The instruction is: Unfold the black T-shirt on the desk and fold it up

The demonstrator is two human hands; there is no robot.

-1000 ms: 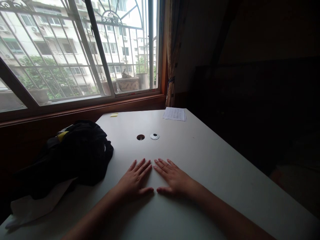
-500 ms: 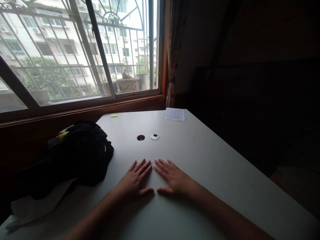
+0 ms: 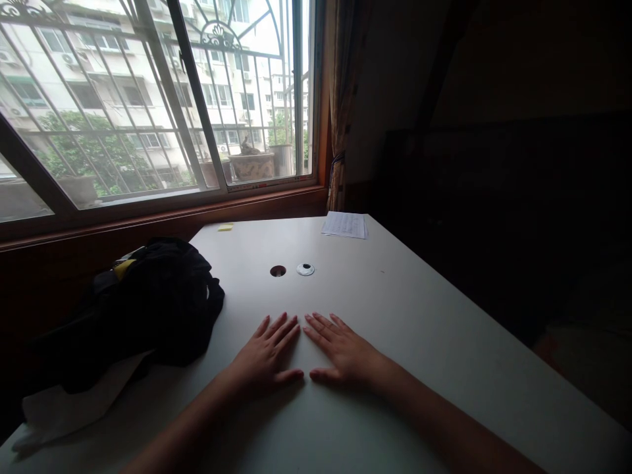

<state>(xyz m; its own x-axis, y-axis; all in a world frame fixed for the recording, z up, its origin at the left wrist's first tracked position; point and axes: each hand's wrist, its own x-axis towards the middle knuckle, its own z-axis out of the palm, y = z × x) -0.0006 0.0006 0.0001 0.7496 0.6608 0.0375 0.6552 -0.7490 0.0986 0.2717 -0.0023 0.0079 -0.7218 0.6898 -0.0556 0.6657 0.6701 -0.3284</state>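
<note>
My left hand point(image 3: 269, 355) lies palm down on the white table point(image 3: 424, 316), its fingers spread and nothing in it. Beside it, a small gap apart, my right hand point(image 3: 340, 352) rests flat in the same way, also holding nothing. The thumbs point toward each other without touching. Beyond the fingertips are a round dark hole point(image 3: 278, 271) in the tabletop and, just right of it, a white round cap point(image 3: 305, 269) with a dark opening.
A heap of black cloth point(image 3: 162, 303) covers the table's left side, with pale paper point(image 3: 81, 408) under it. White sheets point(image 3: 344, 224) and a yellow note point(image 3: 226, 228) lie at the far edge. Behind stand a barred window point(image 3: 148, 99) and a curtain point(image 3: 340, 105).
</note>
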